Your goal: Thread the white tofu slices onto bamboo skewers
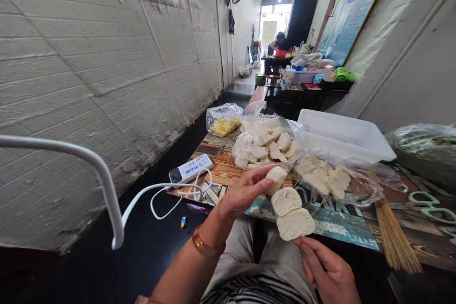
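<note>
Left grip (251,187): thumb and fingers closed on a bun (276,178).
Right grip (327,266): pinched at the lower slice (296,224); whether anything thin is held cannot be told.
Slices (286,202): held in line by the surface (352,232) edge, seemingly for steadiness.
Large bag (243,149): bread pieces (274,146), perhaps placed for reach.
Small bag (364,190): flatter pieces (320,179).

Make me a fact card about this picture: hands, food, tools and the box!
Left hand: holding a pale chunk
Right hand: at the bottom edge of the lower flat piece
Food nearby: more chunks, inside clear plastic
Tools: bundle of thin sticks; green-handled scissors
Box: white, open on top
Background: person at another table
</note>
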Available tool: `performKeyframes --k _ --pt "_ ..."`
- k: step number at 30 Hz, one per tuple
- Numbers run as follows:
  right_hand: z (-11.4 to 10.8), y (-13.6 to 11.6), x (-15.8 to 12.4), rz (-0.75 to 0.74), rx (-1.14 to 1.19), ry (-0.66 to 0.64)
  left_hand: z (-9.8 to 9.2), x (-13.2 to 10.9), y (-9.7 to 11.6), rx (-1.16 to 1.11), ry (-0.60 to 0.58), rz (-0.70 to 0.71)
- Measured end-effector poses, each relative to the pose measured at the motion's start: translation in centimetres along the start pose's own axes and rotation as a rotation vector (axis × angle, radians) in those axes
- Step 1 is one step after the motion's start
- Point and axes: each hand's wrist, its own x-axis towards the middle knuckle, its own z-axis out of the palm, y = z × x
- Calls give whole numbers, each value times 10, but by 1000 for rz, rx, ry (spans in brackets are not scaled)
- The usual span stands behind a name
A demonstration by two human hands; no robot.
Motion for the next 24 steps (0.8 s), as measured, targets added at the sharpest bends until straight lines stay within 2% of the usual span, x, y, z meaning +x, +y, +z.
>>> performKeyframes --k 2,7,12,16,24 --pt "-2 1 0 -11 -23 9 -1 1 -1 -9 16 13" --pt "-4 4 -2 -30 -22 24 -3 3 -4 48 145 26" --pt "-3 1 -2 -43 -17 5 -1 1 -5 2 105 -19" --pt "-3 -1 -2 -35 -9 5 2 1 -7 -14 118 -45" --pt "-5 -1 -1 -40 -40 8 8 3 -8 -30 90 -39"
